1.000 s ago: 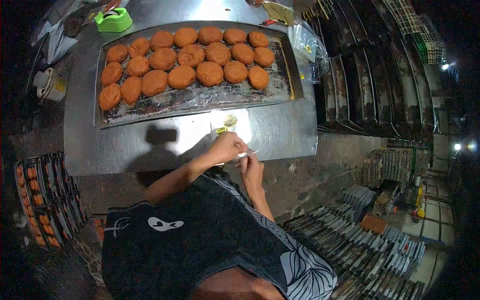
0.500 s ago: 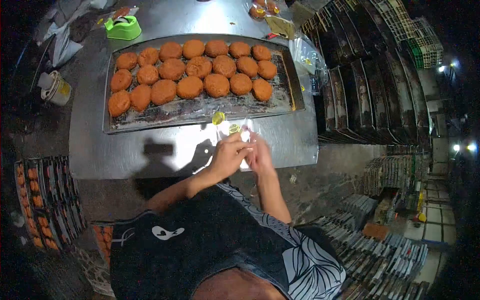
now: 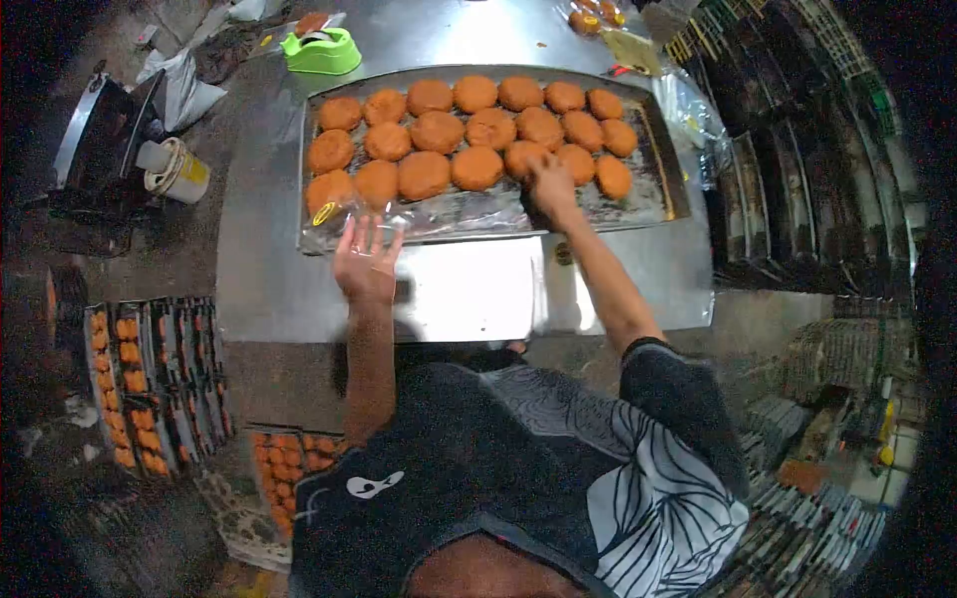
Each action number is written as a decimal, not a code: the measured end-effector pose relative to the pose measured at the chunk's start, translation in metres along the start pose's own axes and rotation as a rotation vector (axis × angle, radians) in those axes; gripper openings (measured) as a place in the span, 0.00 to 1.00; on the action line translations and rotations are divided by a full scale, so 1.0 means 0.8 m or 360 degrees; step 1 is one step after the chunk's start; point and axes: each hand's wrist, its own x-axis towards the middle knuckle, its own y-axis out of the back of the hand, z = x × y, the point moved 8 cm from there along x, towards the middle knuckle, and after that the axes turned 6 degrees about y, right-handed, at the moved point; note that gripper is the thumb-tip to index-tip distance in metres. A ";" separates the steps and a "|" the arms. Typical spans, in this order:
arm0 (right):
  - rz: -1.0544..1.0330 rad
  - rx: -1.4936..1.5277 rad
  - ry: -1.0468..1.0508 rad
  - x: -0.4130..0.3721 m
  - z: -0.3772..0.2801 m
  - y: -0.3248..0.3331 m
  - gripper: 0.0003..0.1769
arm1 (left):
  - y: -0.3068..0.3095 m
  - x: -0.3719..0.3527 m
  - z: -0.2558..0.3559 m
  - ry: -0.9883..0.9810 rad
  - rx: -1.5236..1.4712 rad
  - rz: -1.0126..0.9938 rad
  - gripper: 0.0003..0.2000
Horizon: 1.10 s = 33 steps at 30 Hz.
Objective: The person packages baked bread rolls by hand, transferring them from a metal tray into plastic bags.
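Note:
Rows of round brown buns (image 3: pixel 477 168) lie on a dark metal baking tray (image 3: pixel 658 211). My right hand (image 3: pixel 551 187) reaches over the tray's front row, its fingers curled onto a bun (image 3: pixel 521 156) right of the middle. At the tray's front left corner, my left hand (image 3: pixel 367 267) holds a clear plastic bag (image 3: pixel 344 221) with a yellow round label; its fingers point up and are somewhat apart. The bag's see-through film overlaps the front left buns, and its exact edges are hard to make out.
A green tape dispenser (image 3: pixel 324 52) stands behind the tray on the metal table (image 3: pixel 259 259). Bagged buns (image 3: pixel 588 20) lie at the back right, with clear plastic bags (image 3: pixel 690 115) beside the tray. Stacked trays (image 3: pixel 768 199) stand on the right; a white bucket (image 3: pixel 182 174) is at the left.
My hands, together before at the front of the table over the bag, have separated. The left moved left with the bag; the right went forward onto a bun. The view shifted.

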 end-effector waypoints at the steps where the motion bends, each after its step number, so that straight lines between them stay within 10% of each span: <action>1: 0.0076 0.0509 -0.0484 0.003 0.012 0.014 0.18 | 0.008 0.001 0.014 0.0001 0.0035 0.0010 0.22; 7: 0.0766 0.0920 0.0299 -0.049 -0.228 0.244 0.38 | -0.001 0.012 -0.011 -0.0160 -0.0207 -0.0058 0.23; 9: 0.0554 0.1035 -0.0041 -0.043 -0.214 0.251 0.46 | -0.033 0.015 -0.052 -0.0158 0.0325 -0.0556 0.23; 12: 0.0528 0.1142 -0.0202 -0.082 -0.192 0.260 0.51 | -0.099 -0.037 -0.124 0.0678 -0.0032 -0.0967 0.25; 17: 0.0608 0.1024 -0.0616 -0.088 -0.139 0.250 0.50 | -0.127 -0.068 -0.177 0.0414 0.0446 -0.0621 0.24; 19: 0.0978 0.0859 -0.0579 -0.114 -0.122 0.281 0.48 | -0.136 -0.101 -0.211 0.1371 0.0113 -0.0803 0.21; 22: 0.0154 0.1492 -0.0709 -0.121 -0.054 0.200 0.18 | -0.067 -0.089 -0.247 0.0757 0.1655 -0.0562 0.14; 23: 0.0151 0.1500 -0.0667 -0.102 -0.015 0.195 0.12 | -0.080 -0.091 -0.276 0.0346 0.1735 -0.1189 0.09; 25: 0.0153 0.1159 -0.0717 -0.034 0.038 0.251 0.17 | -0.079 -0.136 -0.308 -0.0710 0.1294 -0.2335 0.09; 26: 0.0184 0.1155 -0.0684 -0.007 0.048 0.256 0.17 | -0.076 -0.140 -0.346 -0.0390 0.2603 -0.1574 0.12; 28: 0.1156 0.1025 0.0017 0.026 0.038 0.330 0.21 | -0.075 -0.147 -0.375 -0.1098 0.2777 -0.1794 0.10; 30: 0.0874 0.1327 0.0055 -0.025 0.026 0.313 0.25 | -0.017 -0.093 -0.416 -0.1307 0.2805 -0.2008 0.04; 31: 0.0353 0.1522 -0.0091 -0.075 0.025 0.267 0.26 | -0.006 -0.066 -0.400 -0.0124 0.1925 -0.1748 0.07; 33: -0.0742 0.1946 -0.0606 -0.214 0.012 0.163 0.16 | 0.006 -0.039 -0.401 0.0417 0.2376 -0.1300 0.10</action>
